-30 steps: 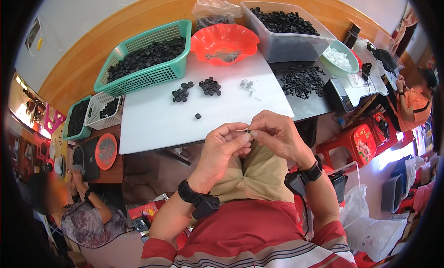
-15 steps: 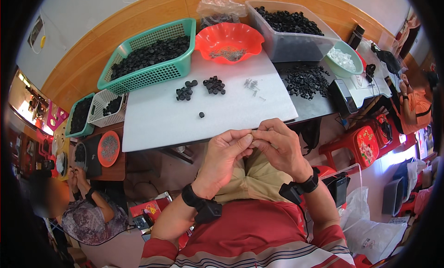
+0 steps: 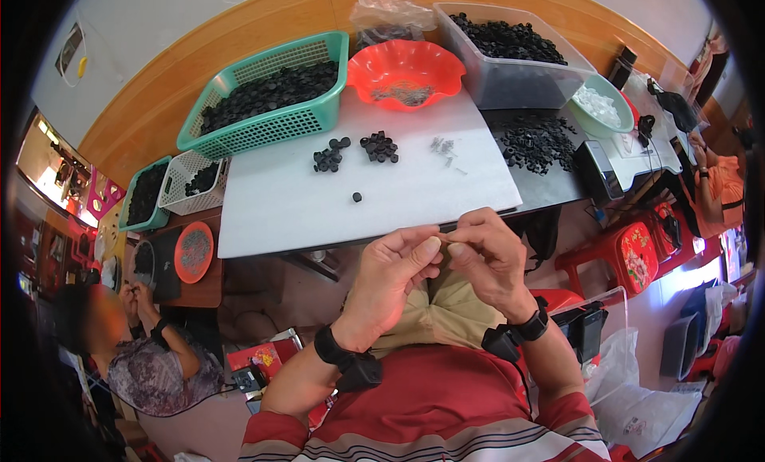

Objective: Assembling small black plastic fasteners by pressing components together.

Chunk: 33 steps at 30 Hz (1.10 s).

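Observation:
My left hand (image 3: 398, 271) and my right hand (image 3: 492, 259) meet above my lap, just off the near edge of the white work mat (image 3: 279, 223). Both are closed, thumbs against forefingers, around something too small and covered to make out. Beyond them on the mat lies a single small black cap (image 3: 357, 197). Two clusters of black caps sit farther back, a left cluster (image 3: 328, 158) and a right cluster (image 3: 379, 146). To their right is a little scatter of small metal pins (image 3: 445, 150).
Along the back stand a green basket (image 3: 263, 127) of black parts, a red wavy bowl (image 3: 408, 60) of metal pieces and a clear bin (image 3: 518, 84) of black parts. Loose black pieces (image 3: 538, 139) lie right. One person (image 3: 159, 366) works at left, another (image 3: 721, 187) far right.
The whole view has shifted slightly. My fingertips have drawn a little apart, and the right thumb has moved lower. The caps and pins on the mat lie as before.

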{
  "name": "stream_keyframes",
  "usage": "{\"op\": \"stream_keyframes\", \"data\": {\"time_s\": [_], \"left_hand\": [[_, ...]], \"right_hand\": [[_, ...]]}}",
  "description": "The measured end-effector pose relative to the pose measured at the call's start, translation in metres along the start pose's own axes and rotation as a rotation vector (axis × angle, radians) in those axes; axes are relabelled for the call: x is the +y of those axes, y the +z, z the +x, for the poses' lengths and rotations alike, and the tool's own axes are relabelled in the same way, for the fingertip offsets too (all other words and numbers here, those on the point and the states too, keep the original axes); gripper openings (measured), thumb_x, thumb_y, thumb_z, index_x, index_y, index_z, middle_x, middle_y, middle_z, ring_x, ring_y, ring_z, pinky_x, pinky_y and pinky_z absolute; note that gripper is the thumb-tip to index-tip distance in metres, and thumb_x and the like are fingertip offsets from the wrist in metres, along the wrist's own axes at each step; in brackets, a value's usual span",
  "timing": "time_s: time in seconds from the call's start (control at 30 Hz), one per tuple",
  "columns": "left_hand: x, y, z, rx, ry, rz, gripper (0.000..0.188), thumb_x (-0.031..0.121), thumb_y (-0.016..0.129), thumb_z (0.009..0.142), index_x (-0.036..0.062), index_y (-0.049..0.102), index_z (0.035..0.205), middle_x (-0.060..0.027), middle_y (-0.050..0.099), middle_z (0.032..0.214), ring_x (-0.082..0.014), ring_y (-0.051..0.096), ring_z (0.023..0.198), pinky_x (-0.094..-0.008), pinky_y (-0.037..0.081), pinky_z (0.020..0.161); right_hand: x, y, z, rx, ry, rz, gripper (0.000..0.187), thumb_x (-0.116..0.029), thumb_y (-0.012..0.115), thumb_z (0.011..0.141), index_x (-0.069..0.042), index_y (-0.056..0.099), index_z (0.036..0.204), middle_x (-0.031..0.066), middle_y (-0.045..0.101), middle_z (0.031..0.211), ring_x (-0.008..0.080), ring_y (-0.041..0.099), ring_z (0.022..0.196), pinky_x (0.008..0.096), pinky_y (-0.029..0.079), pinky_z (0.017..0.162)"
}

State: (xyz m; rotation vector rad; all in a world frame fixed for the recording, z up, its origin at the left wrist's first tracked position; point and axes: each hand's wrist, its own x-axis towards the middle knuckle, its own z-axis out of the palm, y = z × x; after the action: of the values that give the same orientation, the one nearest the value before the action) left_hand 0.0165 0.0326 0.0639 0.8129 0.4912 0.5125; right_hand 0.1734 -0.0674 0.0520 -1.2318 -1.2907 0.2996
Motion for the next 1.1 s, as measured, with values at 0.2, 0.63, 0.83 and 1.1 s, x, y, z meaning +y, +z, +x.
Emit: {"op": "stream_keyframes", "data": {"time_s": [0.2,0.63,0.83,1.1], "left_hand": [[0.014,0.028,-0.033,-0.139,0.740,0.903,0.032,0.011,0.074,0.094,0.0000,0.068,0.123,-0.0118,0.072,0.118,-0.0152,0.069,0.093,-0.0297,0.057,0.083],[0.007,0.101,-0.078,-0.325,1.839,0.957,0.032,0.003,0.064,0.096,0.0033,0.067,0.128,-0.0115,0.059,0.142,-0.0253,0.056,0.133,-0.0382,0.058,0.102],[0.061,0.045,-0.069,-0.079,1.526,1.327,0.037,0.006,0.079,0.085,0.0012,0.067,0.119,-0.0165,0.064,0.127,-0.0308,0.067,0.108,-0.0408,0.058,0.088],[0.055,-0.069,0.032,0.220,0.874,1.626,0.022,0.003,0.072,0.088,0.0029,0.074,0.110,-0.0132,0.072,0.115,-0.0317,0.069,0.101,-0.0374,0.056,0.088]], "right_hand": [[0.003,-0.009,0.001,0.150,0.092,0.235,0.009,0.003,0.063,0.100,0.003,0.066,0.108,0.0094,0.057,0.109,0.0089,0.063,0.071,0.0227,0.056,0.063],[0.022,0.007,0.022,0.072,0.134,0.223,0.008,-0.001,0.065,0.100,0.002,0.066,0.108,0.0068,0.058,0.107,0.0083,0.060,0.078,0.0220,0.057,0.063],[0.027,0.002,0.017,0.099,0.153,0.219,0.008,-0.003,0.067,0.099,0.002,0.068,0.106,0.0056,0.059,0.106,0.0070,0.059,0.078,0.0211,0.057,0.063],[0.023,0.002,0.012,0.097,0.174,0.237,0.010,-0.005,0.067,0.100,0.001,0.068,0.107,0.0046,0.059,0.106,0.0060,0.059,0.077,0.0208,0.057,0.064]]}}
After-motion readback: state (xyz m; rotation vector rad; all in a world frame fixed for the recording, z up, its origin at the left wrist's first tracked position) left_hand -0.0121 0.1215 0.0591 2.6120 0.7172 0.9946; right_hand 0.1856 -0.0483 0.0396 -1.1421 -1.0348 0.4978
